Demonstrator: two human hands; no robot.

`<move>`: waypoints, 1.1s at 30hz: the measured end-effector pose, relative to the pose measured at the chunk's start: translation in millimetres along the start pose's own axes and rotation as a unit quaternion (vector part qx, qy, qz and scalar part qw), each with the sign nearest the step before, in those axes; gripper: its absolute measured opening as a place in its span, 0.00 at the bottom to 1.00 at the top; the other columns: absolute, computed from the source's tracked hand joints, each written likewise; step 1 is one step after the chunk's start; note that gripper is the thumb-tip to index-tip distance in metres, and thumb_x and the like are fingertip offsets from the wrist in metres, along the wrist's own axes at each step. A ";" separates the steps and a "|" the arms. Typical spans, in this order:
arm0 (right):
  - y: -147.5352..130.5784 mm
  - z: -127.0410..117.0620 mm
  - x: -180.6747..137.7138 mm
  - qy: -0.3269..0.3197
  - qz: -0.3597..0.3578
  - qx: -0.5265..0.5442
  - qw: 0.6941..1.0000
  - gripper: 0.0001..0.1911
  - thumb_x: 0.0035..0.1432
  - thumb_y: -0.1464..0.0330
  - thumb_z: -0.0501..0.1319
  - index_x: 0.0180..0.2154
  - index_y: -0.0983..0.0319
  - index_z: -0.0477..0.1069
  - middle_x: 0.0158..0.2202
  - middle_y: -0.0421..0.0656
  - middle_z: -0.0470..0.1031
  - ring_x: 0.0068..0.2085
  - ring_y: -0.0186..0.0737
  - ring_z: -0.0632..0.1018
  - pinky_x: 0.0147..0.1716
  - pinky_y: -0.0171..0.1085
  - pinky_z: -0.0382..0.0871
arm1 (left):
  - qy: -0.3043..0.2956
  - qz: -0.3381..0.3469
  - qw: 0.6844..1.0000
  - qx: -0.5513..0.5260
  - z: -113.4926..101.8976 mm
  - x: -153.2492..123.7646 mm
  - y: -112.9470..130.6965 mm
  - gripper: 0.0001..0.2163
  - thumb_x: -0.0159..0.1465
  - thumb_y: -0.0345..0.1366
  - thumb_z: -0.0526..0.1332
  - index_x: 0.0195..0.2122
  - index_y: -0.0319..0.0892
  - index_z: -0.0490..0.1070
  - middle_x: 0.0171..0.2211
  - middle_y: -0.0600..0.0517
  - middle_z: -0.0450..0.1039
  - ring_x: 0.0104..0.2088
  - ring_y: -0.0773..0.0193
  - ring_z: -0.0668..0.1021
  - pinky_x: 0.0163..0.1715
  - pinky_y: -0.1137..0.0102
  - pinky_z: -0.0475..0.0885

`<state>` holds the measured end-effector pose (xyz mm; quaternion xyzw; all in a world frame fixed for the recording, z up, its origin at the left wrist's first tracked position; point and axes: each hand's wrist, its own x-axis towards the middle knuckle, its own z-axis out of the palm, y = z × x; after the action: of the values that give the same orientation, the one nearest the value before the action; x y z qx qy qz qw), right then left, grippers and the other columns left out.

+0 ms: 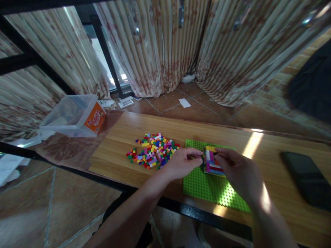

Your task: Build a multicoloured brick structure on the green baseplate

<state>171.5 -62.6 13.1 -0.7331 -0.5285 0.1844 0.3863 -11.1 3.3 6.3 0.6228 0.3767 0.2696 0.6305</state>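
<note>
A block of stacked toy bricks (210,156) in yellow, purple, red, white and blue stands on a green studded baseplate (199,189). My left hand (182,162) is at the block's left side, thumb and index finger curved and a little apart, tips close to its edge. I cannot tell whether they touch it. Over the block's right side is my right hand (239,172), its fingers bent together in a pinch. Whatever is between those fingertips is hidden. Left of the baseplate lies a loose pile of small coloured bricks (155,148), partly behind my left hand.
The wooden table (116,137) carries a dark phone-like device (306,179) at the right. A clear plastic box (69,129) with an orange label is at the far left. Striped curtains (160,51) hang beyond, and papers (184,102) lie on the tiled floor.
</note>
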 end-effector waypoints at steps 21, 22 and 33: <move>-11.8 8.9 1.9 0.039 0.070 -0.009 0.997 0.17 0.53 0.58 0.63 0.40 0.60 0.78 0.33 0.45 0.82 0.31 0.42 0.81 0.29 0.38 0.74 | -0.051 0.039 0.998 0.022 8.6 -3.1 0.7 0.17 0.58 0.31 0.62 0.49 0.40 0.76 0.34 0.51 0.76 0.29 0.68 0.74 0.30 0.73 0.68; -12.1 9.1 2.1 0.039 0.074 -0.005 0.996 0.17 0.53 0.58 0.63 0.40 0.60 0.78 0.33 0.45 0.82 0.31 0.42 0.81 0.29 0.37 0.74 | -0.052 0.039 0.998 0.020 8.8 -3.1 0.4 0.17 0.58 0.30 0.61 0.49 0.40 0.77 0.34 0.52 0.76 0.30 0.68 0.74 0.30 0.73 0.68; -15.9 10.0 5.3 0.042 0.057 -0.031 0.997 0.17 0.52 0.60 0.62 0.42 0.60 0.77 0.30 0.44 0.81 0.28 0.41 0.80 0.28 0.38 0.71 | -0.060 0.048 0.996 0.034 10.3 -4.3 -5.0 0.14 0.59 0.33 0.62 0.46 0.40 0.77 0.34 0.52 0.77 0.31 0.66 0.74 0.31 0.72 0.69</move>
<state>156.6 -51.8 19.6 -0.7806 -0.4748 0.1582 0.3744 -5.8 -6.6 1.3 0.6764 0.3170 0.2488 0.6166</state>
